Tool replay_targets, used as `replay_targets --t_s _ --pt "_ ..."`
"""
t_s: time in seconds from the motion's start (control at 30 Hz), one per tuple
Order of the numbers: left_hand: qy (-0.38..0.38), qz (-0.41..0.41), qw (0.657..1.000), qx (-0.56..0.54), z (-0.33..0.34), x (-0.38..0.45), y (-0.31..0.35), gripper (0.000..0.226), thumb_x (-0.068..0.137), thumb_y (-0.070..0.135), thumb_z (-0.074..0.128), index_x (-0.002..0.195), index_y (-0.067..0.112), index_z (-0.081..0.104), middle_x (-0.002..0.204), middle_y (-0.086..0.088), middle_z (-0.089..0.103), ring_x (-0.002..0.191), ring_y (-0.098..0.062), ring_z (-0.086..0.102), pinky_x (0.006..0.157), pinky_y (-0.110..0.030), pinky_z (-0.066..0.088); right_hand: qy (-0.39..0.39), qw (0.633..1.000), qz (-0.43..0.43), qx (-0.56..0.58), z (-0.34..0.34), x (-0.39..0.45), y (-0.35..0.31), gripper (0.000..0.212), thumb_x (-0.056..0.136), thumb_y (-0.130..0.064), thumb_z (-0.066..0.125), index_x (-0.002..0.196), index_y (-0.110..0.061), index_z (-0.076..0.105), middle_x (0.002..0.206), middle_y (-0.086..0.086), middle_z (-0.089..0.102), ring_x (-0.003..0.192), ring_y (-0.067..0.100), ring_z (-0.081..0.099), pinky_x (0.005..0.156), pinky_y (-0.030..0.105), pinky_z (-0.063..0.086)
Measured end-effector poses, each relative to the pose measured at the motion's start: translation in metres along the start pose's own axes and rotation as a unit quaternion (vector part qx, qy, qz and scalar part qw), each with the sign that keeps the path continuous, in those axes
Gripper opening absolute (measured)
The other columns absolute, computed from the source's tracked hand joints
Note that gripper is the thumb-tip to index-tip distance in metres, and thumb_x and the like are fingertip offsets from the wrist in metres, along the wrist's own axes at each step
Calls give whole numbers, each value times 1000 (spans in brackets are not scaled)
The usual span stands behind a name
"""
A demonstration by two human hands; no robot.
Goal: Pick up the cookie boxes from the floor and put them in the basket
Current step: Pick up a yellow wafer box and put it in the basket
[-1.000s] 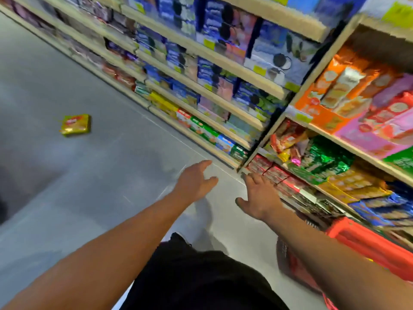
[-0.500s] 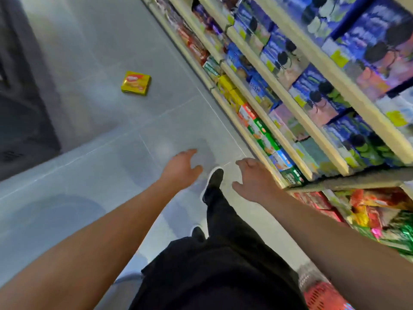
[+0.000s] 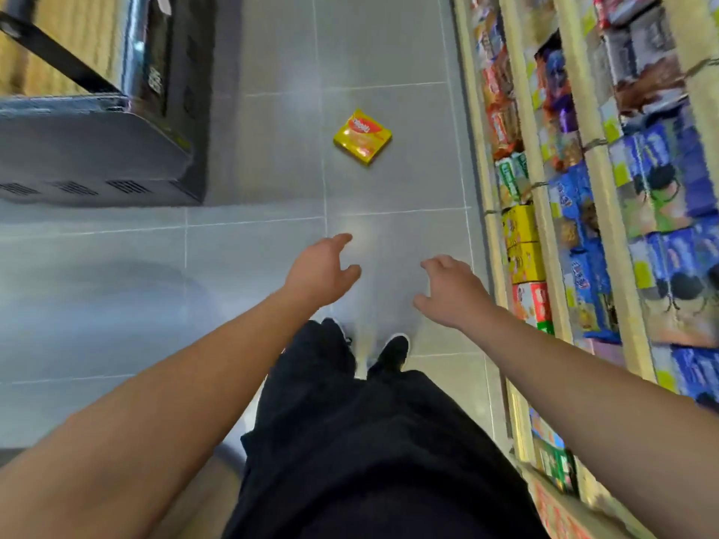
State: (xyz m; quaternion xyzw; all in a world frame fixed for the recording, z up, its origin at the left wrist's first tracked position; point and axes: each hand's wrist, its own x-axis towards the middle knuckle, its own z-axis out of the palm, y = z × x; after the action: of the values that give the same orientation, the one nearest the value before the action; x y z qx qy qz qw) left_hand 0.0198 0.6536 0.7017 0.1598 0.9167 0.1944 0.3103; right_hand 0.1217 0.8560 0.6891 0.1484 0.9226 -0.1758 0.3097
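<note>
Grey tiled floor [image 3: 116, 305] runs between stocked shelves [image 3: 583, 227] on the right and a dark cabinet [image 3: 97, 149] on the left. One yellow cookie box [image 3: 362, 136] lies flat, skewed to the tile lines, nearer the shelves' edge. Left hand [image 3: 317, 276] and right hand [image 3: 451, 291] hang wide, holding nothing, well short of it. The approach looks underway; next comes stepping closer and stooping. No basket shows.

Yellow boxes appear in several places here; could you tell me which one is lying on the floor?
The yellow cookie box with the red logo, alone on the grey tiles ahead of both hands; the other yellow boxes stand stacked on the right-hand shelf.
</note>
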Motion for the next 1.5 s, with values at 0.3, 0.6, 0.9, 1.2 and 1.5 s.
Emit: replay_targets --t_s 0.3,0.6,0.9,1.2,1.5 --pt "31 -59 996 -57 -100 155 -50 61 91 33 57 146 17 37 148 -5 44 135 -25 40 109 -33 31 -27 999 -27 -32 -100 184 -64 67 88 -43 58 146 -16 37 147 6 37 134 29 35 108 39 37" --pt "-15 -72 996 -46 -197 324 -70 60 89 36 58 144 22 38 143 -7 49 125 -29 50 102 -37 40 -28 999 9 44 -186 329 -120 70 84 -43 60 145 -14 39 145 8 39 133 31 38 107 38 38" --pt "-62 -65 996 -18 -221 506 -40 59 90 34 58 144 21 40 143 -3 49 125 -26 52 101 -33 39 -70 981 100 152 -212 479 -81 71 81 -44 62 143 -16 41 144 8 40 129 34 41 105 41 40" --pt "-122 -66 990 2 -168 668 -43 59 86 29 64 141 20 46 137 -4 55 123 -25 53 103 -31 38 -71 928 197 308 -186 628 -49 59 80 -41 63 132 -16 51 133 10 51 125 29 48 100 36 41" --pt "-201 -49 977 48 -49 841 -144 58 84 36 64 139 25 47 136 -2 57 120 -24 56 103 -33 43 -70 861 305 402 -58 798 -23 55 84 -34 64 134 -12 51 136 10 54 126 28 49 101 32 38"
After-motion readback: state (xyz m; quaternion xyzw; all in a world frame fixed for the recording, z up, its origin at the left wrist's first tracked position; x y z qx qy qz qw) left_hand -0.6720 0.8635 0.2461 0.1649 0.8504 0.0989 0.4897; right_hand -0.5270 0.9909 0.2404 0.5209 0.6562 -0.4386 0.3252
